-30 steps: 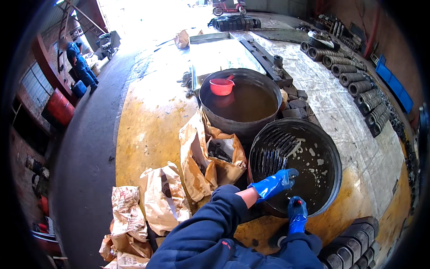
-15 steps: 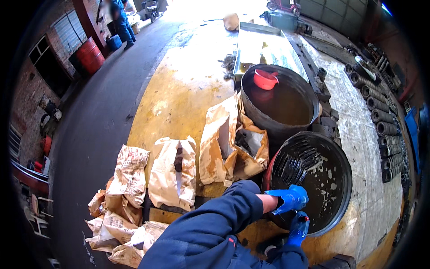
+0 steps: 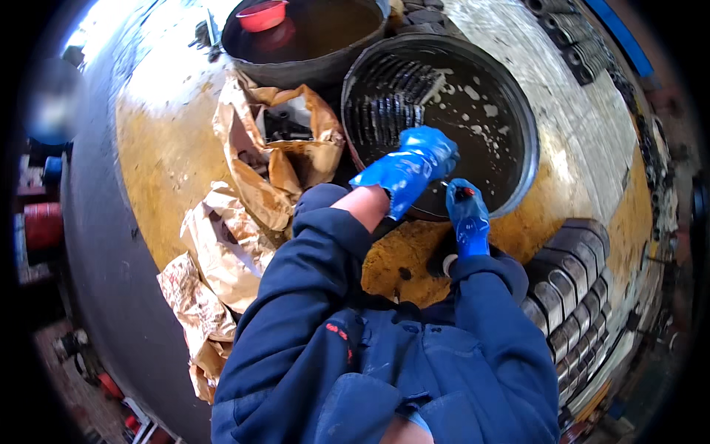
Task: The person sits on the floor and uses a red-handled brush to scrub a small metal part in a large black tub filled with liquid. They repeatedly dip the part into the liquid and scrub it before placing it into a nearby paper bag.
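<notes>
Both of my hands wear blue rubber gloves and are at the near rim of a round drum [image 3: 526,166]. Dark liquid with pale foam patches fills it, and rows of dark, wet, ribbed parts [image 3: 384,111] lie at its left side. My left hand [image 3: 423,159] is closed over the drum's near edge; what it grips is hidden. Just right of it and lower, my right hand [image 3: 469,218] is closed around a small thing with a red and black end [image 3: 464,193]. A small shiny bit shows between the two hands, too small to name.
Beyond stands a larger drum [image 3: 310,72] of brownish liquid with a red plastic basin [image 3: 262,15] in it. Left are torn brown paper bags [image 3: 222,244], one open bag [image 3: 325,140] with dark parts inside. Stacked grey metal parts [image 3: 566,285] stand at my right.
My view has tilted down and turned, so the drums appear higher and my torso shows. Both hands stay close together at the drum's near rim.
</notes>
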Demonstrator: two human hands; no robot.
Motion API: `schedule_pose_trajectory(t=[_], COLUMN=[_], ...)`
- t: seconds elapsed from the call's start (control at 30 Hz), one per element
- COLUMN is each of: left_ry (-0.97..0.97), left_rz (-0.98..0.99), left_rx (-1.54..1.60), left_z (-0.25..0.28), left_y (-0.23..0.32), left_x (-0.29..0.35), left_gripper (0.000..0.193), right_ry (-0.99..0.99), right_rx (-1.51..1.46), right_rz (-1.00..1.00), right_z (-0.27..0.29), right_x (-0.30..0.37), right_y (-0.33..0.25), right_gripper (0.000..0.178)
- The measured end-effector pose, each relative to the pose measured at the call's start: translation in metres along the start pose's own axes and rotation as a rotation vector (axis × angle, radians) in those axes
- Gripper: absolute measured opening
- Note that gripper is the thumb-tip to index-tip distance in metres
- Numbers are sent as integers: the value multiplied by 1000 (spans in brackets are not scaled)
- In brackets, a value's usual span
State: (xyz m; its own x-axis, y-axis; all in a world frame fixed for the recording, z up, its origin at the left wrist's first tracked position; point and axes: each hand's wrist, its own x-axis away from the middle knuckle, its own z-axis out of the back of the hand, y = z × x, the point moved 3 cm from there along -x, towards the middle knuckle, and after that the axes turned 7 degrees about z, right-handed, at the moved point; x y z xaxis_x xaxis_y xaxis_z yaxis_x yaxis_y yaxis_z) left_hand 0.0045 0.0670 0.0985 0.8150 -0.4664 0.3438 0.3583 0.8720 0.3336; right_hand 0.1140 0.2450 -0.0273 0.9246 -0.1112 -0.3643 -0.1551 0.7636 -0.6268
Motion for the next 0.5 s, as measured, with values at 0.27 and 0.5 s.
schedule_pose_trajectory(t=[0.27, 0.5], left_ry=[656, 644], left_rz=[-62, 93], left_rx=[1135, 185], left_z=[20, 21], left_y=[-31, -18], left_x=[12, -4], left_gripper=[19, 15], right_ry=[-94, -235], right_rx=[-2, -62], right_rz=[-98, -32], right_z=[4, 0], right_x=[-1, 3], right_y=[-30, 22], right_gripper=[14, 15])
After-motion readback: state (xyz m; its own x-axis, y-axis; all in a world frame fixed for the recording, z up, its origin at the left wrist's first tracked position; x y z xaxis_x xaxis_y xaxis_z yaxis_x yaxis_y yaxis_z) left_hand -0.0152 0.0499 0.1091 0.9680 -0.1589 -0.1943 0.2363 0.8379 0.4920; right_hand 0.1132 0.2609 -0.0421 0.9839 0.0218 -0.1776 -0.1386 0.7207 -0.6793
